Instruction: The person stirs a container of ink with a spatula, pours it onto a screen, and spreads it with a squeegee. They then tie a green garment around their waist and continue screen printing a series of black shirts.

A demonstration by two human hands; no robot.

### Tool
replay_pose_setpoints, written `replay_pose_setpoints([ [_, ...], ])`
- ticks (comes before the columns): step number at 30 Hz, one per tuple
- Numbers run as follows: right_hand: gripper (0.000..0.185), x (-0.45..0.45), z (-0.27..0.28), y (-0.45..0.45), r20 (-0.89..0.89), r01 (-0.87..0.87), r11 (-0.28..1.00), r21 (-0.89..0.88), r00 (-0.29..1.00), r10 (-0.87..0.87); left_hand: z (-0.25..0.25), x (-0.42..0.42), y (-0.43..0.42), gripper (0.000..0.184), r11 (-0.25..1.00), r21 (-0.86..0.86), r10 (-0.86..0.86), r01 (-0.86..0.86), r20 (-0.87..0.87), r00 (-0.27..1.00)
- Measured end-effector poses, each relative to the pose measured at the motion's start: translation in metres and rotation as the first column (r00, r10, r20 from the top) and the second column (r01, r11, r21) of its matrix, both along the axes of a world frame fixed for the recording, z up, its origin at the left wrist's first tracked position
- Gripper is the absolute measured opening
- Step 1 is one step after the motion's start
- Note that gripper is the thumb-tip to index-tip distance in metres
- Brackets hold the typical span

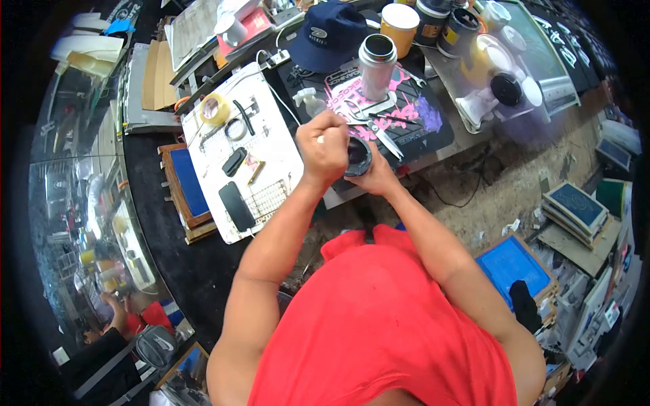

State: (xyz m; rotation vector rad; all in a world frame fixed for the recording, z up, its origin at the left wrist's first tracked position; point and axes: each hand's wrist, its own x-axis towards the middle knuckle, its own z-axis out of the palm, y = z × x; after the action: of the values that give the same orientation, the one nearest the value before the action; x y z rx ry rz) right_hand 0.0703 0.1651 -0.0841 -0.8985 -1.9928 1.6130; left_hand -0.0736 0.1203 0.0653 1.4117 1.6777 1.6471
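Observation:
My right hand (pixel 379 177) is wrapped round a dark open jar (pixel 361 160) at the table's near edge, its mouth facing up toward me. My left hand (pixel 323 143) is closed in a fist right at the jar's left side; whatever it grips is hidden by the fingers. Just beyond the hands lie scissors (pixel 388 143) and a dark pen-like stick (pixel 396 118) on a printed black mat (pixel 420 139). An open white tub (pixel 376 76) stands on this mat, and a spray bottle (pixel 311 103) is behind my left hand.
Left of the hands, a white board (pixel 276 154) carries a phone (pixel 236 206), a tape roll (pixel 214 109) and small tools. A navy cap (pixel 328 35) and several paint tubs, one yellow-sided (pixel 399 30), stand at the back. Framed screens (pixel 518 271) lie at lower right.

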Motion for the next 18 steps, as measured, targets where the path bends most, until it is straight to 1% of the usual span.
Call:
replay_pose_setpoints([
  [1, 0.092, -0.001, -0.005, -0.001, 0.022, 0.011, 1.0, 0.0, 1.0, -0.011, -0.009, -0.002, -0.006, 0.024, 0.998, 0.005, -0.068, 0.069, 0.177, 0.982],
  [2, 0.092, -0.001, -0.009, -0.001, 0.024, 0.005, 1.0, 0.003, 1.0, -0.005, -0.018, -0.005, -0.011, 0.024, 0.991, 0.026, -0.13, 0.129, 0.347, 0.929],
  [3, 0.092, -0.002, -0.011, 0.0, -0.01, -0.007, 0.998, 0.063, 1.0, 0.007, -0.009, -0.008, -0.01, 0.025, 0.975, -0.136, -0.141, 0.178, 0.245, 0.959],
  [4, 0.092, -0.002, -0.014, -0.003, -0.043, -0.014, 0.993, 0.119, 0.999, 0.019, -0.002, -0.005, -0.01, 0.025, 0.975, -0.137, -0.14, 0.177, 0.245, 0.959],
  [5, 0.092, -0.003, -0.016, -0.003, -0.046, -0.017, 0.992, 0.121, 0.999, 0.022, 0.006, 0.001, -0.007, 0.022, 0.996, -0.069, -0.051, 0.058, 0.108, 0.993],
  [6, 0.092, -0.003, -0.017, -0.001, -0.065, 0.002, 0.997, 0.083, 0.998, 0.004, 0.014, 0.007, -0.001, 0.019, 0.999, 0.02, 0.047, -0.046, -0.028, 0.999],
  [7, 0.091, -0.003, -0.019, -0.002, -0.08, 0.021, 0.999, 0.04, 0.997, -0.018, 0.003, 0.012, -0.001, 0.018, 0.993, 0.094, 0.047, -0.068, 0.21, 0.977],
  [8, 0.091, -0.002, -0.021, -0.005, -0.079, 0.019, 0.999, 0.043, 0.997, -0.015, -0.003, 0.008, -0.006, 0.018, 0.993, 0.097, 0.048, -0.07, 0.212, 0.976],
  [9, 0.09, -0.004, -0.019, -0.004, -0.098, 0.002, 0.998, 0.063, 0.995, 0.004, 0.001, 0.001, -0.009, 0.018, 0.998, -0.028, -0.044, 0.049, 0.161, 0.986],
  [10, 0.09, -0.005, -0.017, -0.004, -0.118, -0.01, 0.997, 0.079, 0.993, 0.019, 0.004, -0.002, -0.011, 0.018, 0.973, -0.162, -0.145, 0.164, 0.121, 0.982],
  [11, 0.089, -0.003, -0.015, -0.003, -0.088, -0.003, 0.994, 0.106, 0.996, 0.012, 0.004, 0.002, -0.008, 0.019, 0.994, -0.093, -0.056, 0.054, -0.019, 0.998],
  [12, 0.089, -0.003, -0.015, -0.003, -0.089, -0.006, 0.994, 0.109, 0.996, 0.016, 0.003, 0.006, -0.006, 0.019, 0.995, -0.09, -0.053, 0.05, -0.021, 0.998],
  [13, 0.09, -0.003, -0.015, -0.002, -0.109, 0.007, 0.996, 0.087, 0.994, 0.003, 0.002, 0.009, -0.004, 0.022, 1.0, 0.013, -0.017, 0.015, 0.145, 0.989],
  [14, 0.09, -0.003, -0.015, -0.001, -0.128, 0.02, 0.998, 0.064, 0.992, -0.012, 0.0, 0.01, -0.003, 0.025, 0.993, 0.111, -0.001, -0.035, 0.311, 0.95],
  [15, 0.09, -0.001, -0.014, -0.001, -0.108, 0.005, 1.0, 0.022, 0.994, -0.002, 0.002, 0.008, -0.007, 0.025, 0.996, 0.052, -0.082, 0.068, 0.368, 0.926],
  [16, 0.09, -0.001, -0.012, 0.0, -0.105, 0.002, 1.0, 0.029, 0.994, 0.001, 0.005, 0.003, -0.01, 0.025, 0.983, -0.109, -0.12, 0.149, 0.24, 0.963],
  [17, 0.091, -0.002, -0.011, 0.0, -0.079, -0.005, 0.999, 0.05, 0.997, 0.009, 0.007, 0.003, -0.006, 0.025, 0.993, -0.086, -0.078, 0.085, 0.082, 0.994],
  [18, 0.091, -0.002, -0.013, -0.002, -0.054, -0.013, 0.998, 0.068, 0.998, 0.016, 0.011, 0.003, -0.004, 0.024, 0.998, -0.057, -0.027, 0.022, -0.078, 0.997],
])
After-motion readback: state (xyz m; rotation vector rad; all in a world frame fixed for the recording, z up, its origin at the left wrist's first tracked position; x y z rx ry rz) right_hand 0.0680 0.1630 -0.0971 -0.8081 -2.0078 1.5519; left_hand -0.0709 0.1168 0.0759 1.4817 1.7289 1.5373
